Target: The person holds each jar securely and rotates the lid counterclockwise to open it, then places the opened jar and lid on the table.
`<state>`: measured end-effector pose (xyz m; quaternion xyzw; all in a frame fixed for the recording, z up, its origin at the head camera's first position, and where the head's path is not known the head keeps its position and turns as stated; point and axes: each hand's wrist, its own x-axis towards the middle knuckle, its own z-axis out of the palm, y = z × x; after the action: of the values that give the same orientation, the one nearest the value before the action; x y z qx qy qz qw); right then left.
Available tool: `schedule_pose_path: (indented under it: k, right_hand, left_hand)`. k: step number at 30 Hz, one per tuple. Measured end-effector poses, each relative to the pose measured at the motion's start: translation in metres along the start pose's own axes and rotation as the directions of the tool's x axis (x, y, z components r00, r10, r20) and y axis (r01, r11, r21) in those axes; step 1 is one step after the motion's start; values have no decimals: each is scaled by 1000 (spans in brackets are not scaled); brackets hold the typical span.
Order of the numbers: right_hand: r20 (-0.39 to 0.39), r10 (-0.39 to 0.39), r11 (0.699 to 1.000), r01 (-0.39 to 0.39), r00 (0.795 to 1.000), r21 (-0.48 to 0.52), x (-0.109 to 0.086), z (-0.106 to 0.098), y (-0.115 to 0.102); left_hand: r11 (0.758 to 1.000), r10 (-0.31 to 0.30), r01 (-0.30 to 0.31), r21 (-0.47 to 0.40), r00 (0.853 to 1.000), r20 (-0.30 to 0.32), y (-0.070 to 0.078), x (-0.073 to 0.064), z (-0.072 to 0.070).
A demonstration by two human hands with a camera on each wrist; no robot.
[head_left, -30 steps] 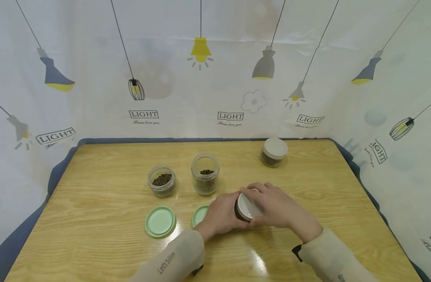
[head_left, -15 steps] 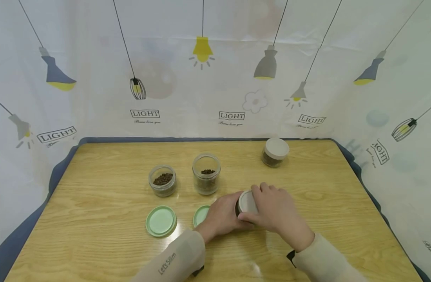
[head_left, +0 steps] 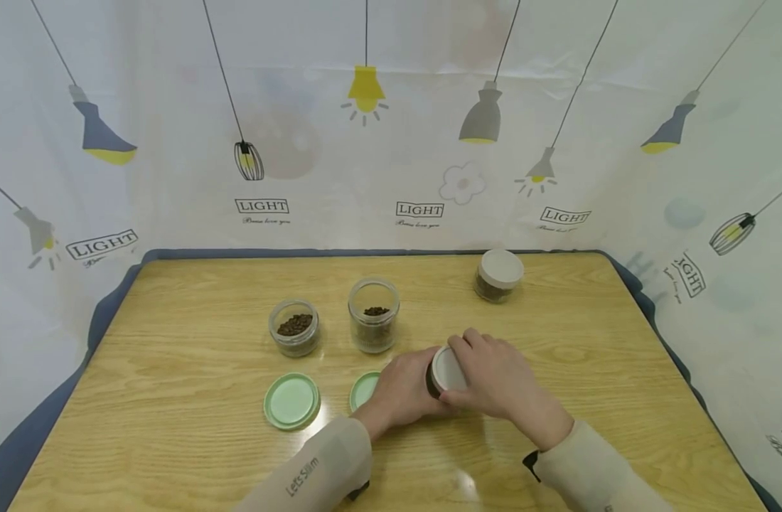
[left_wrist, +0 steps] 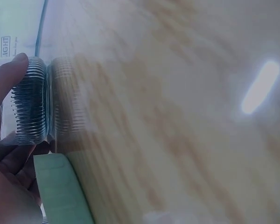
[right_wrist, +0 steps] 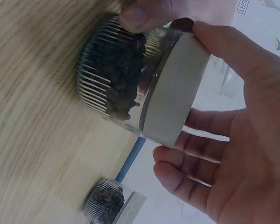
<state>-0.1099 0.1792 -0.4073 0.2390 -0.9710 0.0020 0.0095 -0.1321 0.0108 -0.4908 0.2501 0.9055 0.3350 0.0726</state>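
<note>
My left hand (head_left: 404, 390) grips a ribbed glass jar (right_wrist: 114, 77) that stands on the table and holds dark brown coffee beans. In the left wrist view the left thumb (left_wrist: 16, 70) lies along the jar's side. On top sits a white lid (head_left: 449, 368), and my right hand (head_left: 500, 377) holds it from above. The right wrist view has the right thumb on one side of the lid's rim and the fingers at the opposite side. Part of a green lid (head_left: 363, 390) is hidden behind the left hand.
Two uncapped glass jars with beans, a short one (head_left: 295, 331) and a taller one (head_left: 374, 320), stand to the left. Nearer lies another green lid (head_left: 291, 402). A white-lidded jar (head_left: 498, 276) stands at the back right. A printed curtain (head_left: 340, 171) surrounds the table.
My right hand has turned on the white lid, its thumb coming round to the near left and its wrist swinging closer. The left hand keeps its grip on the jar.
</note>
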Motion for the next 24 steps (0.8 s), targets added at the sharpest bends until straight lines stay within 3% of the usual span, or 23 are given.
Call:
schedule_pose_path:
  k: [8, 24]
  right_hand:
    - [56, -53, 994, 47, 997, 103, 2, -3, 9]
    - [108, -100, 984, 82, 989, 160, 3, -9, 9]
  left_hand:
    - [1000, 3, -3, 24, 1000, 10, -1, 0, 0]
    - [999, 43, -43, -23, 999, -3, -3, 0, -1]
